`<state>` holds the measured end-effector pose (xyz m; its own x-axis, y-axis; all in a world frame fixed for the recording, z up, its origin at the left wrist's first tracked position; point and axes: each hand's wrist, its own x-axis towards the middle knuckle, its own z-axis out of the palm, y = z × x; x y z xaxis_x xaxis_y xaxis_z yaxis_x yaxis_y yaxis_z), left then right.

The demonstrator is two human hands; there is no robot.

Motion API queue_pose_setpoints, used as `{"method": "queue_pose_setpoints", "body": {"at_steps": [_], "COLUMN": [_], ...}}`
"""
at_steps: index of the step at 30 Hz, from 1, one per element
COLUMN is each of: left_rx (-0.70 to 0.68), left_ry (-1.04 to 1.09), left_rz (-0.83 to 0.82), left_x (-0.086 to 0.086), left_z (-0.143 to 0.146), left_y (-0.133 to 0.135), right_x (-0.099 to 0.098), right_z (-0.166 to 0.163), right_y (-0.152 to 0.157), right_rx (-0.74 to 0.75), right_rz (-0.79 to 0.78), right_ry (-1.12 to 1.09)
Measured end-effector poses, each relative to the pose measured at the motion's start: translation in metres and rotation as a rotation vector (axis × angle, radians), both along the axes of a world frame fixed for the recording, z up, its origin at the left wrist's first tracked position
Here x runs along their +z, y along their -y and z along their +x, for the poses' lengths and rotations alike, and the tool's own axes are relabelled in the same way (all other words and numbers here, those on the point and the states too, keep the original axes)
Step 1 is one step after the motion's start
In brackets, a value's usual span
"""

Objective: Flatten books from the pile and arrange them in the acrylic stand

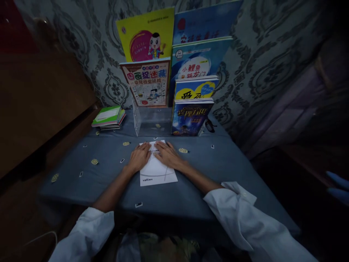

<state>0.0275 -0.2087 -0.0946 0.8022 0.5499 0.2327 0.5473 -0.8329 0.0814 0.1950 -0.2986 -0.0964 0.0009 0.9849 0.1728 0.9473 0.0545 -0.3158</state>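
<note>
A white booklet [157,171] with a thin curved line and small print lies flat on the blue-grey tablecloth [218,163]. My left hand [139,156] rests palm down on its upper left part, fingers stretched out. Right beside it, my right hand [168,154] lies flat on the booklet's upper right part, fingers likewise extended. The two hands nearly touch at the fingertips. Both sleeves are white and pushed up the forearms.
A clear acrylic stand [148,120] sits behind the booklet. Children's books [191,116] stand in rows against the patterned wall. A small stack of thin books [109,117] lies at the left. Small round stickers dot the cloth. A blue-gloved hand [338,187] shows at the right edge.
</note>
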Motion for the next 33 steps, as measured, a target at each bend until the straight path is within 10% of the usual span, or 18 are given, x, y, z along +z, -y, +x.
{"method": "queue_pose_setpoints", "body": {"at_steps": [7, 33], "left_rx": [-0.012, 0.198], "left_ry": [0.040, -0.014], "left_rz": [-0.021, 0.017], "left_x": [0.001, 0.011], "left_z": [-0.002, -0.007], "left_y": [-0.001, 0.012], "right_x": [0.005, -0.008], "right_z": [0.017, 0.015], "right_y": [0.015, 0.037], "right_rx": [-0.200, -0.132], "right_rz": [-0.012, 0.062], "right_ry": [0.022, 0.021]}}
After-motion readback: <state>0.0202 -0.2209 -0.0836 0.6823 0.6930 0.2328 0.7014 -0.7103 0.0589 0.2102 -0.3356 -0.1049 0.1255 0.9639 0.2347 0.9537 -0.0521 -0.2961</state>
